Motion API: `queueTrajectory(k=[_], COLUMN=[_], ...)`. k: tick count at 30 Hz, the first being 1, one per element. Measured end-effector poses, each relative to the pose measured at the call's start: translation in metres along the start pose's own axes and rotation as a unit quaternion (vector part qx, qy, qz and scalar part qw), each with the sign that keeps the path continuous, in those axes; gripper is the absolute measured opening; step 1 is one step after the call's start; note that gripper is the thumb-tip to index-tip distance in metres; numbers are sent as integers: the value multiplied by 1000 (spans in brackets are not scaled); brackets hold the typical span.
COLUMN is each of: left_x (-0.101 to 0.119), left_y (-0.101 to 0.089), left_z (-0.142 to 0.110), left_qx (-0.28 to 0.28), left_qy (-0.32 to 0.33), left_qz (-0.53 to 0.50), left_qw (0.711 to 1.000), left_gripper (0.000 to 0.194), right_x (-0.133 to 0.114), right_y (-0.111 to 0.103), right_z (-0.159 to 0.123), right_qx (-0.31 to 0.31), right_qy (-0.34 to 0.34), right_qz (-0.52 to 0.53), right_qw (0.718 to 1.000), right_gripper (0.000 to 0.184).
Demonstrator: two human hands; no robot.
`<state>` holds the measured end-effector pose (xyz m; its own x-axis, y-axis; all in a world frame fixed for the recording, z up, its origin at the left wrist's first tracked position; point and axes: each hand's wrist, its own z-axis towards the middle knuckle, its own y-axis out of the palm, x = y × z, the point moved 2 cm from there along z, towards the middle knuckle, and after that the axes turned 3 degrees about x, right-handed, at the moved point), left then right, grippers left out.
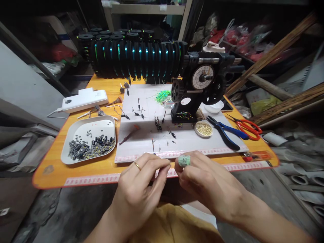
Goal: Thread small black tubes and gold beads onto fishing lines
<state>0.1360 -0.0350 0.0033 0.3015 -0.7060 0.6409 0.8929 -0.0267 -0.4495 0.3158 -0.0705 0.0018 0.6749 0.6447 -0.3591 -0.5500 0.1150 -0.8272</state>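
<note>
My left hand, with a ring on one finger, is closed in a pinch at the table's front edge. Close beside it, my right hand has curled fingers and a green wrap round one of them. Whatever lies between the fingertips of either hand is too small or hidden to make out. Just beyond the hands, small black parts with thin stems are scattered on a white board. A pink-marked measuring tape runs along the table edge under the hands.
At left stand a white tray of small grey and black pieces and a white power strip. A black winding machine with line spools spans the back. At right are a dish of gold beads, blue-handled pliers and red-handled scissors.
</note>
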Motion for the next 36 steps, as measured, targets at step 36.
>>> queueTrajectory(k=[36], left_x=[-1], left_y=[-3], left_z=[0], left_qx=[22], left_qy=[-32], left_qz=[3], left_qw=[999], left_gripper=[15], right_x=[6], right_y=[1], right_z=[0], right_qx=[56], right_qy=[3], right_qz=[-50], right_qw=[997], right_gripper=[18])
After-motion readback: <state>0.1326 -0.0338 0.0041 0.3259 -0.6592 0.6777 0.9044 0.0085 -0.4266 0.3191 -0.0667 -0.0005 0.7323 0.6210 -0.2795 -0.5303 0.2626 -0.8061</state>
